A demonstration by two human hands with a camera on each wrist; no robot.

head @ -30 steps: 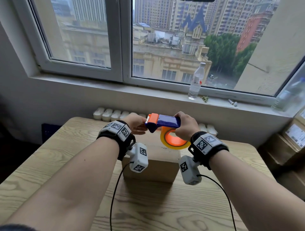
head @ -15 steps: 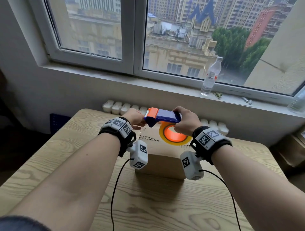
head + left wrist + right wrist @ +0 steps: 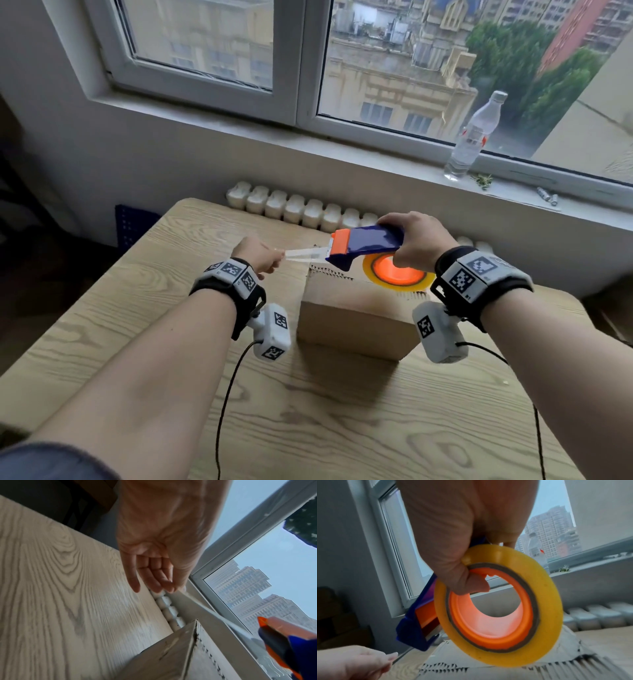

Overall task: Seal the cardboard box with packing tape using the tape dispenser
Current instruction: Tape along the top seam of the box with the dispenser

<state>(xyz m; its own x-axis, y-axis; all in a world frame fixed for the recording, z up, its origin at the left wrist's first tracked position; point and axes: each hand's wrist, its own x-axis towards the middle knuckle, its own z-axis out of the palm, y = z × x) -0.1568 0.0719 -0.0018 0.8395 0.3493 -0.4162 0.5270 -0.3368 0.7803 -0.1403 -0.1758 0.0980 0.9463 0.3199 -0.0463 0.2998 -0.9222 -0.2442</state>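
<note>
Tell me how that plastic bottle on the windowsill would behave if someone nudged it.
The bottle is tall, narrow and upright, so it would probably tip rather than slide. It looks clear and mostly empty, so likely light. Once down, its round body would probably roll along the windowsill.

Plastic bottle upright on windowsill — white radiator behind wooden table.

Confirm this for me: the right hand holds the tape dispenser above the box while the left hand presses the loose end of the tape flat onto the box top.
One part is wrong. The right hand does hold the tape dispenser above the box, but the left hand pinches the tape's loose end in the air, left of the box, stretched taut and not touching the top. The head view shows it.
</note>
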